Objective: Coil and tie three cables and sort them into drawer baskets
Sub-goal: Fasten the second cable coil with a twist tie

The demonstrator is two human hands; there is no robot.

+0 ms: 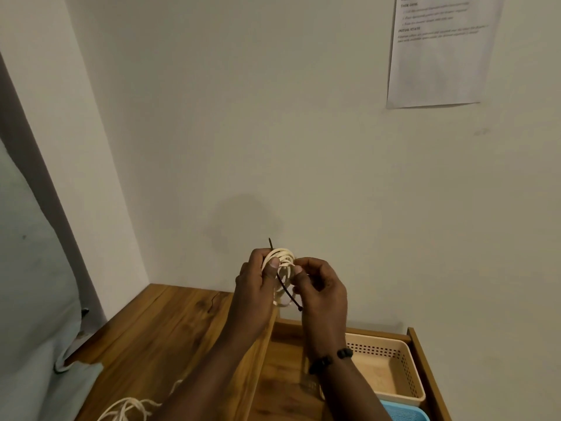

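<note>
1. Presently both hands are raised above the desk (158, 329), in front of the wall. Left hand (253, 287) grips a coiled white cable (282, 265), thumb pressed over the loops. Right hand (321, 287) has its fingers curled, pinching at a black tie (288, 294) that runs across the coil.
2. Tie's pointed tail sticks up behind the coil; its head end hangs loose at the lower right, near the right palm. Judged: tie is threaded round the coil but not yet fastened.
3. Progress, judged: first coil formed, tying under way. Beige basket (394, 363) in the open drawer (420, 360) at the desk's right end looks to hold no cable; blue basket (403, 414) just in front of it shows only a corner.
4. Another loose white cable (130, 408) lies uncoiled at the desk's front edge, cut off by the frame. A thin dark piece (212, 302), perhaps a spare tie, lies near the back edge.
5. Third cable not visible. Sheet of paper (440, 50) on the wall is too blurred to read. Right fingertips are partly hidden behind the coil.
</note>
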